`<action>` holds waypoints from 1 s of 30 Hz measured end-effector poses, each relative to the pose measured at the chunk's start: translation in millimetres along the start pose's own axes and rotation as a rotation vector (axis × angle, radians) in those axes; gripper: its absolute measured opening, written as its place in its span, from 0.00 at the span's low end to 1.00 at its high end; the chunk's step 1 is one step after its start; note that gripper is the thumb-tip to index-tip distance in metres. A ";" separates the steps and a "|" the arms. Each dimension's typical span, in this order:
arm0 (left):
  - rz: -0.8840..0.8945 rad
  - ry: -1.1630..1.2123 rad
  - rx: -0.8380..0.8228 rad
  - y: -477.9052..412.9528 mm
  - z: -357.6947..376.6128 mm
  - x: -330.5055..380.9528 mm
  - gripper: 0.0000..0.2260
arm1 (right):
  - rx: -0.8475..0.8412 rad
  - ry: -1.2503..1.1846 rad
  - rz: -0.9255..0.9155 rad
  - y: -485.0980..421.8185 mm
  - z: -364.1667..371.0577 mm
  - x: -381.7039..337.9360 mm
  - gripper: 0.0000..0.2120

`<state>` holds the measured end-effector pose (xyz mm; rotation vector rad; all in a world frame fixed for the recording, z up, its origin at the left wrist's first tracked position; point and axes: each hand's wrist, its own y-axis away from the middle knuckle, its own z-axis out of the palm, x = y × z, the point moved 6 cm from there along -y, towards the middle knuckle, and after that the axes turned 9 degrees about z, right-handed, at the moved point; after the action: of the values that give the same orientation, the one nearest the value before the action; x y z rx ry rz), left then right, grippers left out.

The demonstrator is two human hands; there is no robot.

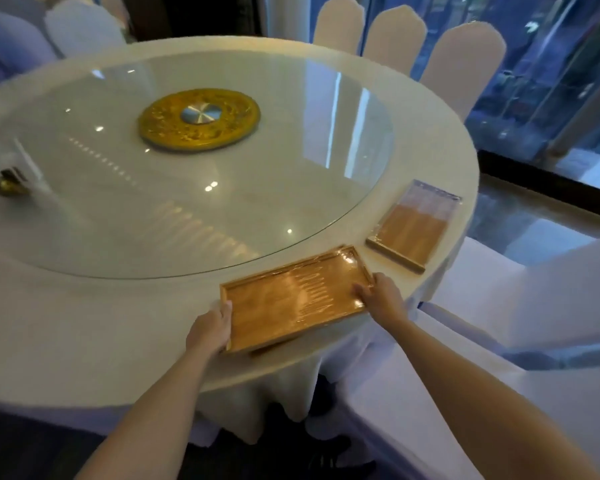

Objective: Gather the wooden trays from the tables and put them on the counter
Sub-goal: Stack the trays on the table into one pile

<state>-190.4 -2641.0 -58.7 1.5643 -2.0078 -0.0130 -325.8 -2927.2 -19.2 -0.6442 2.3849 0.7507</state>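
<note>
My left hand (210, 329) and right hand (378, 296) clamp opposite ends of a wooden tray (295, 299) at the round desk's (84, 323) near edge; a second tray (413, 226) lies just beside it.

Your left hand (210, 327) grips the wooden tray (295, 299) at its left end, your right hand (380, 296) clasps its right end, both forearms outstretched.

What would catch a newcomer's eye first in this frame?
Probably the rectangular wooden tray wrapped in clear film at the near edge of the round white-clothed table, gripped at its ends by the left hand and right hand. Then the gold disc under the glass turntable's centre.
</note>
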 end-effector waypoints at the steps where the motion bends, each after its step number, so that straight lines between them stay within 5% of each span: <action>1: -0.020 -0.020 -0.004 2.9 2.1 0.9 0.29 | -0.029 0.007 -0.008 -6.2 0.2 -1.2 0.16; 30: -0.280 -0.086 0.115 25.5 24.7 28.1 0.31 | -0.273 0.159 -0.142 -66.7 3.8 14.1 0.21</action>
<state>-227.9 -2666.4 -57.9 1.9378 -1.8651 -0.0761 -296.1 -2977.3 -54.9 -1.0085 2.3655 1.0051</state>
